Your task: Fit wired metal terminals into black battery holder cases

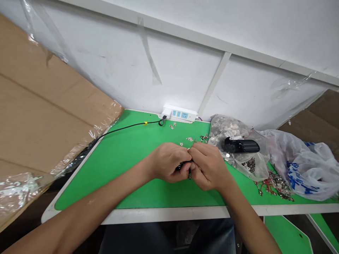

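Note:
Both hands meet above the green tabletop, near its middle. Fingers of my left hand are wrapped round a small black part, which is mostly hidden. My right hand is closed against it from the other side, thumb and forefinger pinched at the black part's edge; what lies between those fingertips is too small to name. Small metal pieces lie on the table just beyond the hands.
A white power strip with a black cable sits by the wall. To the right are a clear bag with a black casing on it, metal parts with red wires, and a white bag. Cardboard stands left.

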A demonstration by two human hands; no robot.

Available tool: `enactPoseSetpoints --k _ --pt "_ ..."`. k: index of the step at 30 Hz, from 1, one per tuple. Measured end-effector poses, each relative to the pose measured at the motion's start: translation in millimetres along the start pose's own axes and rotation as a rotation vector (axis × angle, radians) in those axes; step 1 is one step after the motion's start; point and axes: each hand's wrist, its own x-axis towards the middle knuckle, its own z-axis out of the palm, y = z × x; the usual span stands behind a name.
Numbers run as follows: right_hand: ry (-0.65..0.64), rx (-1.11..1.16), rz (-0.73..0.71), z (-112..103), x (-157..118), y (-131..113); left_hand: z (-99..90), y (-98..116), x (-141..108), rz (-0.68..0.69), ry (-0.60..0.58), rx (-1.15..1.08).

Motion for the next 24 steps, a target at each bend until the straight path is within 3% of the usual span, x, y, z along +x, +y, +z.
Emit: enactPoseSetpoints --k 6,12,17,21,24 --pt "-0.015 0.041 0.066 -0.7 1.6 2.5 3.8 -0.4 -1.9 -0.057 0.085 -0.007" --pt "-0.041 0.133 0.225 -0.2 4.5 10.6 -3.2 -0.5 2.1 -0.431 0.121 0.067" --pt "-0.006 -0.015 0.294 16.2 3.4 19.2 -7.7 -8.1 14.6 -0.788 0.281 -0.118" --pt "-0.003 -0.135 0.315 20.1 3.4 29.7 -5.9 -18.4 15.9 -0.931 0.358 -0.324" --pt "0.012 -0.212 0.305 16.0 2.4 39.7 -6.1 -27.3 13.4 -0.985 0.309 -0.424"
